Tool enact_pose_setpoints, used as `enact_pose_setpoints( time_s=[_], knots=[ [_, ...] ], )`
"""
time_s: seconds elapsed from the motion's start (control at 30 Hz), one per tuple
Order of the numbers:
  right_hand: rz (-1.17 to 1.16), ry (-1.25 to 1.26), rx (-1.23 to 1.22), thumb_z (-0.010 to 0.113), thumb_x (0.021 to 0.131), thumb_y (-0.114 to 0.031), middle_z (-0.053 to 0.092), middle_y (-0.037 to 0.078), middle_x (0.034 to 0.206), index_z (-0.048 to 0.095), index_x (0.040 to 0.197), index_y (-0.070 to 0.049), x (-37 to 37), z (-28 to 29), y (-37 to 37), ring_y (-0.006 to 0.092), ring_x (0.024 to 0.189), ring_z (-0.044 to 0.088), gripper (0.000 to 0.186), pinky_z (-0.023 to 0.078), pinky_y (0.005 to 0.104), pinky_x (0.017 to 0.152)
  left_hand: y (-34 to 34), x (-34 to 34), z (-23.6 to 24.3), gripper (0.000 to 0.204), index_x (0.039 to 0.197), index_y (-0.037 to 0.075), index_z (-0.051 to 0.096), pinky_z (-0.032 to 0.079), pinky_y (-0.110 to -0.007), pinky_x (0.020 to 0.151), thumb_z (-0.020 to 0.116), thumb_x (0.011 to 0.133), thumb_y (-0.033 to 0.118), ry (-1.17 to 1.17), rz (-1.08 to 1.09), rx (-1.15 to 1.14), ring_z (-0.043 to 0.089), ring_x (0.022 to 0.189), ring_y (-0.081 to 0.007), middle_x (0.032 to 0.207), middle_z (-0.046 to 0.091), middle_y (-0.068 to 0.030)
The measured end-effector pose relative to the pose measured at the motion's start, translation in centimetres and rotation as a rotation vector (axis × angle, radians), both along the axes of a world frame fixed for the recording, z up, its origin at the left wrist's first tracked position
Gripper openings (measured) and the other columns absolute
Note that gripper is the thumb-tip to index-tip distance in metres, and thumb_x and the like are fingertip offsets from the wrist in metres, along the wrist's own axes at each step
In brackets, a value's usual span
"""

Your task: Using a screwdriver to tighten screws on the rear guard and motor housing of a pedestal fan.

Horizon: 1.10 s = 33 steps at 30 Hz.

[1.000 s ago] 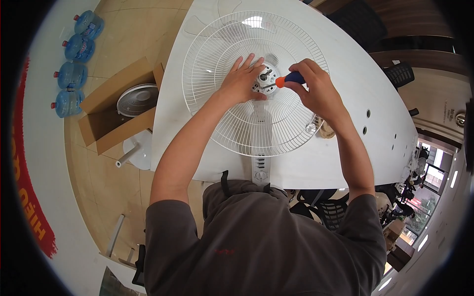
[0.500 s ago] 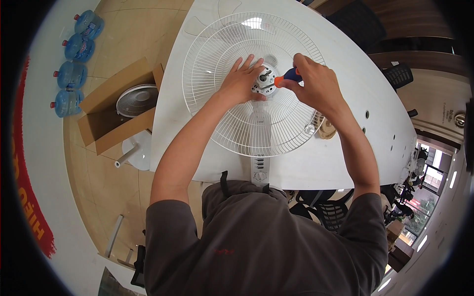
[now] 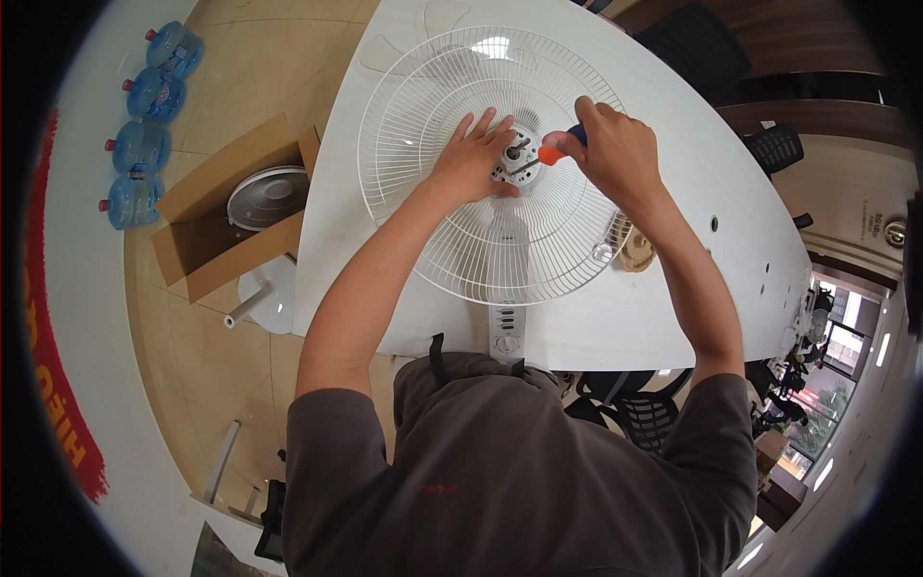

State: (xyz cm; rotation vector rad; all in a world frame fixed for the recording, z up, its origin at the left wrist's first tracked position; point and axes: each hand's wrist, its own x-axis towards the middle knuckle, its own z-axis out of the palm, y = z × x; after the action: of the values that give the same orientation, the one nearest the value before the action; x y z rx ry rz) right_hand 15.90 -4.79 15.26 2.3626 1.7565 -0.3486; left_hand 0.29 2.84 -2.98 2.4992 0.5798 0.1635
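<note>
Right hand and slim-shafted screwdriver shifted above round wire grille.

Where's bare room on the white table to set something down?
Widest: the table's right side, between right forearm and outer edge, around small holes. Smaller: below the fan guard, between control panel and right forearm. Crowded: the hub, with left hand, right hand, screwdriver.

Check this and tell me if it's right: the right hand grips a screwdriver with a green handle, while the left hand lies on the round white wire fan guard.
The handle colour is wrong: the head view shows the right hand gripping a blue-and-orange-handled screwdriver, while the left hand lies on the round white wire fan guard.
</note>
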Motion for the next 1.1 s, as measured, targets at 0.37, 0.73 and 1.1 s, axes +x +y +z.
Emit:
enact_pose_setpoints(
  time_s=[0.37, 0.73, 1.1],
  knots=[
    [0.065, 0.061, -0.029, 0.082, 0.083, -0.032, 0.058, 0.015, 0.105, 0.054, 0.113, -0.004, 0.6, -0.2, 0.2, 0.0275, 0.089, 0.070, 0.050, 0.058, 0.0332, 0.071, 0.1, -0.3, 0.5, 0.099, 0.147, 0.012, 0.045, 0.010, -0.046, 0.127, 0.083, 0.068, 0.058, 0.012, 0.016, -0.019, 0.018, 0.154, -0.0271, 0.163, 0.032, -0.0055],
    [0.070, 0.033, -0.013, 0.079, 0.085, -0.039, 0.062, 0.016, 0.107, 0.054, 0.117, -0.004, 0.9, -0.1, -0.1, 0.0270, 0.085, 0.071, 0.054, 0.058, 0.0348, 0.069, 0.2, 0.2, 0.3, 0.099, 0.148, 0.013, 0.045, 0.009, -0.047, 0.127, 0.082, 0.069, 0.060, 0.036, 0.010, -0.017, 0.015, 0.155, -0.0272, 0.164, 0.030, -0.0044],
    [0.413, 0.062, 0.317, 0.081, 0.084, -0.035, 0.070, 0.012, 0.077, 0.059, 0.112, -0.005, 3.1, -1.5, -1.4, 0.0254, 0.065, 0.071, 0.046, 0.055, 0.0317, 0.059, 0.2, 0.4, 0.5, 0.099, 0.149, 0.013, 0.045, 0.009, -0.048, 0.127, 0.084, 0.069, 0.057, 0.043, 0.003, -0.025, 0.016, 0.154, -0.0276, 0.164, 0.030, -0.0045]
  ],
)
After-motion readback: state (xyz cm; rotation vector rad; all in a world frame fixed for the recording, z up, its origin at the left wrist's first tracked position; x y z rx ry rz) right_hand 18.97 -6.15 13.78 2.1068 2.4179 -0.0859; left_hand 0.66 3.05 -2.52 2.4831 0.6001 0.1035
